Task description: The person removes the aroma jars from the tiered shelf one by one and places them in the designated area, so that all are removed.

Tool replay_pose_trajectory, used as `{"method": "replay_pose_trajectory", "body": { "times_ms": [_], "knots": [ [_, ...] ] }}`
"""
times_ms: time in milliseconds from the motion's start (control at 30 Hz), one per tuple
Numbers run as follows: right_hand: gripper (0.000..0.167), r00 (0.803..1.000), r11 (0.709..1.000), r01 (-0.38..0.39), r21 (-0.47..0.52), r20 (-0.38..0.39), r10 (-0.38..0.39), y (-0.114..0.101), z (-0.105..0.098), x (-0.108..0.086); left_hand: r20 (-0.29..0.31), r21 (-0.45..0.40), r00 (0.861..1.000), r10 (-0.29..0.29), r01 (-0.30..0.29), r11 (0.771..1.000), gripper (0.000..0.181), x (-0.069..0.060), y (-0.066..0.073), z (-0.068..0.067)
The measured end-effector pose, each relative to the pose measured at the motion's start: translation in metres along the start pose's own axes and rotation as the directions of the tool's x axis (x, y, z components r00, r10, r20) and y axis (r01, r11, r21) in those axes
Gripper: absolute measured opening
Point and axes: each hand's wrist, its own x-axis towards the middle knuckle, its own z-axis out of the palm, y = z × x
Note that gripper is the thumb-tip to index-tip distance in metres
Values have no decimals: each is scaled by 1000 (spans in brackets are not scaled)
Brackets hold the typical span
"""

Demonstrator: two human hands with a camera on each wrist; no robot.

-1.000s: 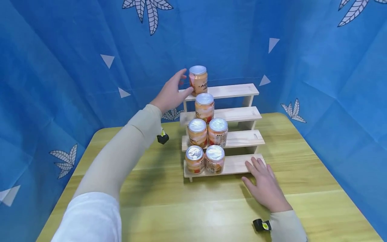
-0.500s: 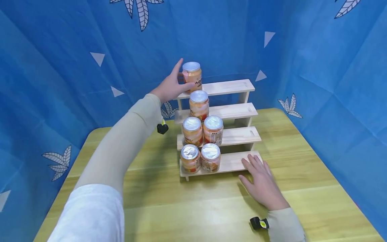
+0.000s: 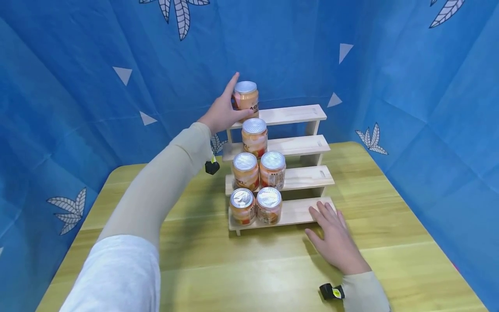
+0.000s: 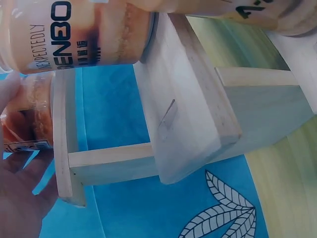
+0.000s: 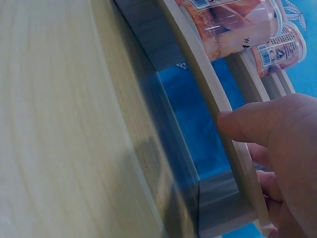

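Observation:
A four-step wooden shelf rack (image 3: 298,145) holds silver-lidded jars with orange labels. My left hand (image 3: 223,111) grips the jar (image 3: 247,100) at the left end of the top step, with thumb in front and fingers round its left side. In the left wrist view that jar (image 4: 29,116) stands upright on the step, with my fingers (image 4: 32,171) behind it. My right hand (image 3: 336,243) rests on the right end of the lowest step, fingers laid over the board. Its thumb (image 5: 242,121) touches the board's front edge in the right wrist view.
One jar (image 3: 254,136) stands on the second step from the top. Two jars (image 3: 246,171) share the step below, and two more jars (image 3: 243,207) are on the lowest. The wooden table (image 3: 241,268) has blue patterned curtains (image 3: 292,43) behind and beside it.
My left hand has moved in from just beside the top jar and closed round it. The right hand stays on the lowest step. The head view has shifted slightly.

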Motion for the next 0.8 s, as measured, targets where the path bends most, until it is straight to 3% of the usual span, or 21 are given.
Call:
{"method": "replay_pose_trajectory", "body": {
  "times_ms": [333, 633, 800],
  "knots": [
    [64, 1000, 1000, 24, 14, 11, -24, 2, 5, 5, -72, -68, 997, -37, 33, 997, 101, -15, -8, -9],
    [65, 999, 1000, 10, 17, 33, -11, 3, 5, 10, -144, -119, 986, -81, 64, 991, 100, -33, -11, -36],
    [66, 1000, 1000, 10, 15, 27, -11, 8, -1, 12, -177, -134, 981, -84, 61, 989, 100, -51, -23, -50]
  ]
}}
